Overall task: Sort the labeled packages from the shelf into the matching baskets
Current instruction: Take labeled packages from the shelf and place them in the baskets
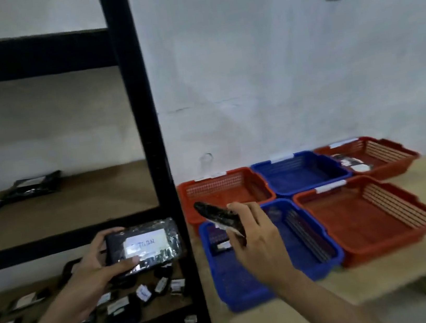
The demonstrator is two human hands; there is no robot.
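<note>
Label text on the black package (142, 243): blurred, unreadable. Left hand (102, 261) grips that package by its left end, thumb across the front, before the shelf (142, 116). Right hand (255, 237) curls round a second dark package (218, 216) (motion-smeared), raised above the near blue basket (311, 246), the red baskets (374, 223) beyond.

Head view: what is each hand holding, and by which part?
Left hand grips a labelled black package by its left end, thumb on the label. Right hand pinches another dark package by its near end.
</note>
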